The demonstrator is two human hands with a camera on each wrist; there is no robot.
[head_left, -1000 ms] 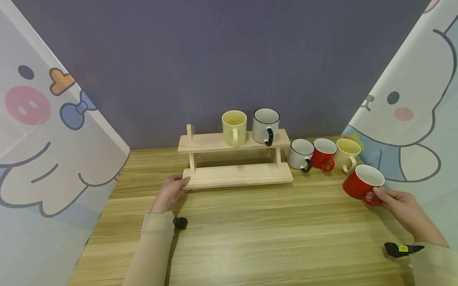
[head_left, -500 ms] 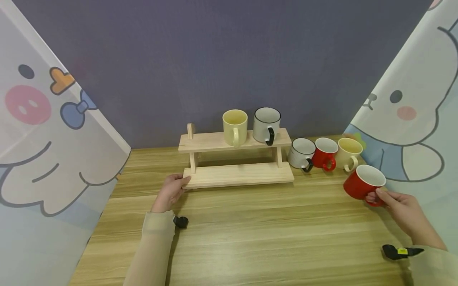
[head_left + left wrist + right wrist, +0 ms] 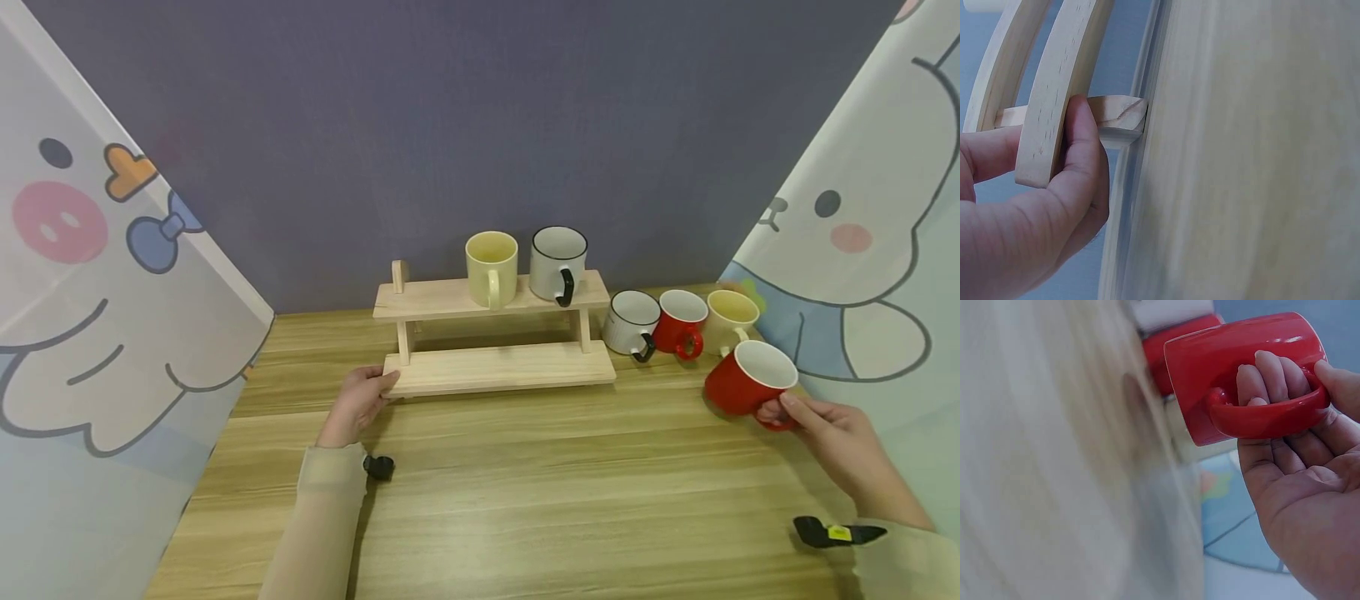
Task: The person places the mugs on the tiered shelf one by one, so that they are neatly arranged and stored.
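Two shelved mugs [image 3: 478,277] look done, three mugs [image 3: 667,337] on the tabletop [image 3: 525,475] left. The right hand [image 3: 834,437] grips a red mug [image 3: 735,387], apparently lifted; the left hand [image 3: 357,403] pinches the rack [image 3: 498,368].

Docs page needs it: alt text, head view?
The right hand holds a red mug over a wooden table while the left hand grips a two-tier wooden rack. A yellow mug and white mug top it; three more mugs stand to its right.

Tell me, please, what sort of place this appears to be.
Perhaps a booth set up for handling things: a wood-grain table stands before a plain dark backdrop, with cartoon-printed panels on both sides.
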